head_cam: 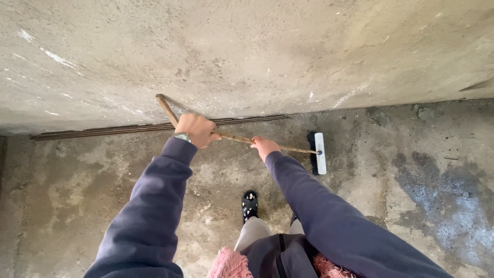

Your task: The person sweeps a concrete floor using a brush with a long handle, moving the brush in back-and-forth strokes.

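Though stained, concrete floor (411,206) under broom (320,153)

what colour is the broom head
White block with black bristles, seen best in the head view.

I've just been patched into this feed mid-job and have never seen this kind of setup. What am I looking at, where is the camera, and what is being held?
There is one picture, taken by a camera worn on a person's head, looking down. No machine: these are bare hands in dark purple sleeves. The left hand grips the upper part of a wooden broom handle; the right hand grips it lower down. The white broom head, with dark bristles, rests on the stained concrete floor near a concrete wall. A black patterned shoe shows below.
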